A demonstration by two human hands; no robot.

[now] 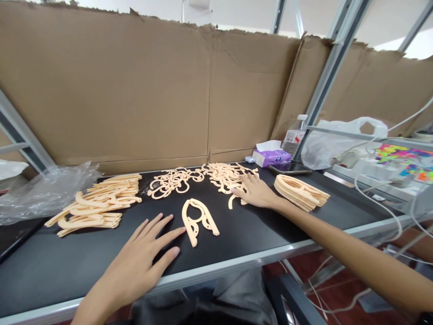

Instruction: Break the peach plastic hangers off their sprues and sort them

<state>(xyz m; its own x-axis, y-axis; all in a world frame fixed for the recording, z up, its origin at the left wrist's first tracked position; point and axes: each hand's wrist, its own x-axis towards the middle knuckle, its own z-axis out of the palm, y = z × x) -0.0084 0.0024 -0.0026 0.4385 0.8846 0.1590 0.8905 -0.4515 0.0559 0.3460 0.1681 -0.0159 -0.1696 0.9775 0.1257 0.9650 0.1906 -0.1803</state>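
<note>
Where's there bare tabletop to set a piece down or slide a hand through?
Front left, between the left pile, left hand and front edge; also between the arch-shaped piece and the right stack, nearer than the right hand. The back is crowded: loose curved parts, tissue pack, phone.

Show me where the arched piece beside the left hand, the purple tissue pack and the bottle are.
Arched piece (212, 224): head view, on its right leg.
Tissue pack (273, 158): head view, on its purple front.
Bottle (293, 137): head view, on its label.
</note>
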